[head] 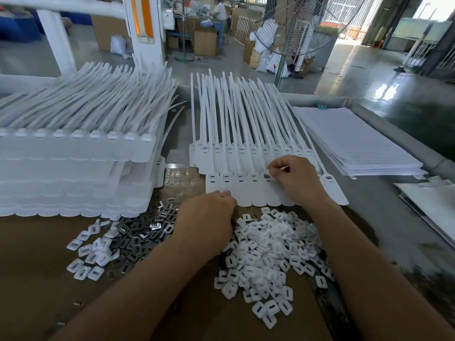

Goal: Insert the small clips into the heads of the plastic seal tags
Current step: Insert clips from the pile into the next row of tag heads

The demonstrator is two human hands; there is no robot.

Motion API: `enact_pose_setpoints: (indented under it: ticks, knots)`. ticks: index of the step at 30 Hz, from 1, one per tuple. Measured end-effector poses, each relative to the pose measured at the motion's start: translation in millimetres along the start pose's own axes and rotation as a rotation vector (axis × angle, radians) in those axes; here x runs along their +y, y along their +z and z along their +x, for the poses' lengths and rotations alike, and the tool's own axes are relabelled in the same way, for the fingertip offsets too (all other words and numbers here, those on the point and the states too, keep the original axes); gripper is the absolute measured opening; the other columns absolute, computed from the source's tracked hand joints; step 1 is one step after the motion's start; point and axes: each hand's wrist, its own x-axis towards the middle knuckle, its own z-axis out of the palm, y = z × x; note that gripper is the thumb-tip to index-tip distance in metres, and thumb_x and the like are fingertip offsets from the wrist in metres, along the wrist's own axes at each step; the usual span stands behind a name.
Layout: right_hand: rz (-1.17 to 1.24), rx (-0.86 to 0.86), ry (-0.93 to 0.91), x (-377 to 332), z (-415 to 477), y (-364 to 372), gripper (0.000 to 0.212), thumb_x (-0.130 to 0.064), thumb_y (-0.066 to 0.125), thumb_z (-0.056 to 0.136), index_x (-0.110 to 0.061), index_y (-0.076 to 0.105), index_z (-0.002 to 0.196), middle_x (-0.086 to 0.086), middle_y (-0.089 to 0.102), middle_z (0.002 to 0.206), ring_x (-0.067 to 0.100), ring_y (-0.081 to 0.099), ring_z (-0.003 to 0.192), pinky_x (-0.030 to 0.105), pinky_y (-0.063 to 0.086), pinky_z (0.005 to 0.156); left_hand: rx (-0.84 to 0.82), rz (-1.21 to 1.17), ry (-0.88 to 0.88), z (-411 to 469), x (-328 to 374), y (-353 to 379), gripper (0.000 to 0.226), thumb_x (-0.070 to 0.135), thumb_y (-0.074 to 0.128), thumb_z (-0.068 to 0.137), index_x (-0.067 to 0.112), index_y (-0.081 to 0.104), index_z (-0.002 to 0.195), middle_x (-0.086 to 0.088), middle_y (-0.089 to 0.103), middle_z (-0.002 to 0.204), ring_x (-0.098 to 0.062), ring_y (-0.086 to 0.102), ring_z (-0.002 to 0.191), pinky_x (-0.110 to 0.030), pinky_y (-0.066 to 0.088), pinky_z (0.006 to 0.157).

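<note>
A connected row of white plastic seal tags [243, 190] lies flat in front of me, heads in a line, tails fanned away. Several heads on the left of the row show a dark slotted clip; the head under my right fingertips [267, 177] looks grey. My right hand [293, 177] pinches a small white piece over that head. My left hand [209, 217] rests palm down on the lower left edge of the row, fingers curled, whatever is under them hidden. A pile of white plastic clips [268, 254] lies between my forearms. Dark metal clips [145, 235] lie to the left.
A tall stack of seal tags [73, 168] fills the left of the cardboard-covered table [37, 279]. A stack of lined white sheets [357, 141] lies at the right. A pedestal fan [295, 28] stands beyond the table; a person works far back.
</note>
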Motion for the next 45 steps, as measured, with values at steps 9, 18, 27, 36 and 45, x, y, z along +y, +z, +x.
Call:
enact_pose_setpoints:
  ticks: [9,18,27,36,45]
  knots:
    - [-0.133,-0.045,-0.03,3.7,4.6,10.0,0.02,-0.015,0.061,0.086,-0.028,0.056,0.072,-0.019,0.053,0.072,0.0,0.048,0.069,0.016,0.033,0.059,0.0,0.015,0.002,-0.4,-1.8,-0.1,0.039,0.01,0.038,0.087,0.023,0.051,0.121,0.008,0.052,0.128,-0.012,0.053,0.111,-0.027,0.045,0.084]
    - [-0.051,-0.019,0.072,1.0,8.9,11.9,0.022,-0.014,0.069,0.077,-0.029,0.053,0.076,-0.017,0.055,0.076,0.01,0.056,0.086,0.03,0.045,0.078,0.004,0.02,0.006,-0.2,-1.7,0.7,0.037,0.011,0.038,0.087,0.024,0.051,0.119,0.009,0.052,0.127,-0.012,0.054,0.108,-0.026,0.045,0.08]
    - [-0.142,-0.034,0.139,-8.2,17.5,12.4,0.024,-0.013,0.068,0.078,-0.028,0.051,0.07,-0.015,0.053,0.076,0.011,0.052,0.083,0.027,0.039,0.07,0.013,0.028,-0.003,-1.1,-2.2,0.4,0.037,0.011,0.037,0.088,0.025,0.052,0.118,0.009,0.053,0.127,-0.012,0.055,0.107,-0.025,0.045,0.077]
    - [-0.052,-0.032,0.015,2.4,6.4,5.0,0.008,-0.018,0.065,0.084,-0.023,0.058,0.085,-0.017,0.053,0.077,0.004,0.051,0.08,0.014,0.036,0.065,0.025,0.005,0.001,-0.4,-2.5,0.3,0.038,0.011,0.037,0.088,0.024,0.05,0.121,0.009,0.054,0.126,-0.012,0.055,0.108,-0.024,0.044,0.078]
    - [0.076,-0.433,-0.211,-30.4,-27.6,-24.5,0.021,-0.014,0.071,0.078,-0.033,0.067,0.072,-0.016,0.067,0.072,-0.007,0.06,0.069,0.006,0.045,0.063,0.043,-0.018,0.002,-0.5,-2.1,0.5,0.04,0.011,0.04,0.086,0.027,0.055,0.119,0.009,0.055,0.126,-0.011,0.056,0.108,-0.025,0.045,0.081]
